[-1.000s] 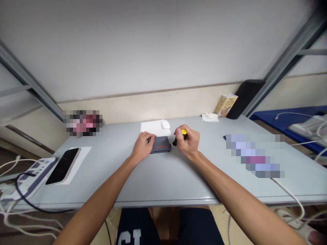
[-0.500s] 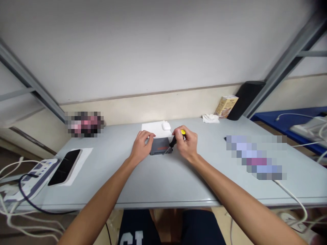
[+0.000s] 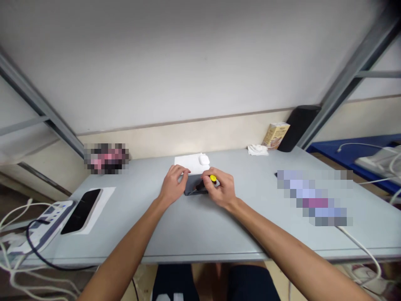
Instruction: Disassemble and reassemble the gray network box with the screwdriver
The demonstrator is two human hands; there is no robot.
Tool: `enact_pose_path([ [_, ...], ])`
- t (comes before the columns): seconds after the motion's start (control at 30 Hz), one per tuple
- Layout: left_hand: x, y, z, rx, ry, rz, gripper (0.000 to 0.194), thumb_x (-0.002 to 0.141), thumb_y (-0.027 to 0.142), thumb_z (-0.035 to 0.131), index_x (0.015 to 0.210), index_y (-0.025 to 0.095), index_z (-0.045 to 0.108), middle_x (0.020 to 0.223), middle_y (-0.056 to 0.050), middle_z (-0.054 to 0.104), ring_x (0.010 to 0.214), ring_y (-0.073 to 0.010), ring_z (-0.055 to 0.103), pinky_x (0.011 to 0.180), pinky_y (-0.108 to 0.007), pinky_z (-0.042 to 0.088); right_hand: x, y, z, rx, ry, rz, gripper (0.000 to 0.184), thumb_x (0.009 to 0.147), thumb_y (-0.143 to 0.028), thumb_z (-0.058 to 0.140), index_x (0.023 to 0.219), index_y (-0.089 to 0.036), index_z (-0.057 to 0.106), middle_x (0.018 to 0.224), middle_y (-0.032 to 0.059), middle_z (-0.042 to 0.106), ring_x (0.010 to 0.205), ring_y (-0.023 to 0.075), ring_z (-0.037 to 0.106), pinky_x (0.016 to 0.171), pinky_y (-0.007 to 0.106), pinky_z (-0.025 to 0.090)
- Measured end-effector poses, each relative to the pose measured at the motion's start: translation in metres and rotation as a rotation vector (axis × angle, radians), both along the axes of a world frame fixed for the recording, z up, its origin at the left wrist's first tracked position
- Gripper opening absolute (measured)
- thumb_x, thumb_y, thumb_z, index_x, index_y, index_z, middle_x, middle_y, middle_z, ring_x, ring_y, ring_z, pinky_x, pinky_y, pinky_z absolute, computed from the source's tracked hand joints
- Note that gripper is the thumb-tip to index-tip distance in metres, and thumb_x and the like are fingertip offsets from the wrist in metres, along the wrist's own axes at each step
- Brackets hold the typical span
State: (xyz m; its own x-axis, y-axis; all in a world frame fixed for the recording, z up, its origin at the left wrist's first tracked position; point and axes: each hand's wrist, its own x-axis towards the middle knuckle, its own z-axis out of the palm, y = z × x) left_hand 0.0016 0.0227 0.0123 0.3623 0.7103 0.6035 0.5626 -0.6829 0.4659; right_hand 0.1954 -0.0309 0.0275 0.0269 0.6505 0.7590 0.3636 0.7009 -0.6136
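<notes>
On the desk in front of me lies a small dark grey box-shaped device (image 3: 189, 184) with a row of slots along its near edge. My left hand (image 3: 173, 184) is at its left side, thumb and fingers curled against the edge and steadying it. A screwdriver (image 3: 200, 185) with a black handle and yellow end cap is in my right hand (image 3: 221, 187), fingers wrapped round the handle. It slants down to the left, its tip toward the device's near left part. Whether the tip touches the device I cannot tell. My right hand hides the device's right side.
Behind the device are a white sheet (image 3: 188, 161) and a white earbud case (image 3: 204, 159). A phone (image 3: 82, 211) and a power strip (image 3: 46, 225) with cables are at left. At the back right stand crumpled tissue (image 3: 257, 149), a carton (image 3: 275, 136) and a black cylinder (image 3: 299, 127).
My right hand has moved left with the screwdriver, whose tip has gone from the device's right part to its left part. My left hand stays at the device. The view has shifted slightly.
</notes>
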Motion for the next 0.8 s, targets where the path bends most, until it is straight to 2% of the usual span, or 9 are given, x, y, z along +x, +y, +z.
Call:
enact_pose_path([
  [0.17, 0.001, -0.002, 0.003, -0.006, 0.006, -0.030, 0.026, 0.108, 0.030, 0.047, 0.096, 0.022, 0.069, 0.096, -0.006, 0.070, 0.097, -0.0216, 0.062, 0.094, -0.039, 0.051, 0.000, 0.000, -0.001, -0.032, -0.028, 0.038, 0.023, 0.097, -0.036, 0.057, 0.079, -0.024, 0.065, 0.065, 0.0004, 0.061, 0.054, 0.0128, 0.047, 0.056, 0.027, 0.042],
  [0.4, -0.002, -0.010, 0.015, -0.013, 0.047, -0.163, 0.024, 0.106, 0.026, 0.049, 0.096, 0.022, 0.071, 0.096, -0.007, 0.068, 0.097, -0.0218, 0.062, 0.093, -0.040, 0.052, 0.009, 0.002, 0.005, -0.043, 0.058, -0.130, 0.034, 0.096, -0.043, 0.054, 0.069, -0.024, 0.061, 0.059, 0.0002, 0.058, 0.049, 0.0125, 0.044, 0.052, 0.027, 0.038],
  [0.53, -0.003, -0.014, 0.020, -0.018, 0.067, -0.207, 0.024, 0.105, 0.024, 0.048, 0.098, 0.021, 0.071, 0.096, -0.008, 0.067, 0.096, -0.0223, 0.062, 0.093, -0.041, 0.052, 0.020, 0.005, 0.013, 0.028, 0.044, -0.258, 0.034, 0.094, -0.039, 0.053, 0.064, -0.023, 0.058, 0.049, -0.0031, 0.044, 0.043, 0.0109, 0.037, 0.049, 0.027, 0.031],
  [0.63, 0.000, -0.016, 0.018, -0.024, 0.094, -0.218, 0.020, 0.102, 0.023, 0.052, 0.099, 0.022, 0.072, 0.098, -0.008, 0.068, 0.097, -0.0233, 0.062, 0.093, -0.042, 0.053, 0.026, 0.007, 0.016, 0.089, 0.001, -0.305, 0.034, 0.093, -0.035, 0.054, 0.061, -0.023, 0.054, 0.046, -0.0044, 0.037, 0.042, 0.0102, 0.034, 0.048, 0.027, 0.029],
  [0.8, 0.007, -0.020, 0.013, -0.030, 0.184, -0.281, 0.018, 0.095, 0.019, 0.060, 0.107, 0.024, 0.072, 0.108, -0.008, 0.069, 0.104, -0.0244, 0.063, 0.097, -0.044, 0.052, 0.027, 0.008, 0.015, 0.166, -0.053, -0.305, 0.031, 0.091, -0.029, 0.057, 0.061, -0.023, 0.055, 0.046, -0.0046, 0.038, 0.041, 0.0096, 0.033, 0.047, 0.027, 0.029],
])
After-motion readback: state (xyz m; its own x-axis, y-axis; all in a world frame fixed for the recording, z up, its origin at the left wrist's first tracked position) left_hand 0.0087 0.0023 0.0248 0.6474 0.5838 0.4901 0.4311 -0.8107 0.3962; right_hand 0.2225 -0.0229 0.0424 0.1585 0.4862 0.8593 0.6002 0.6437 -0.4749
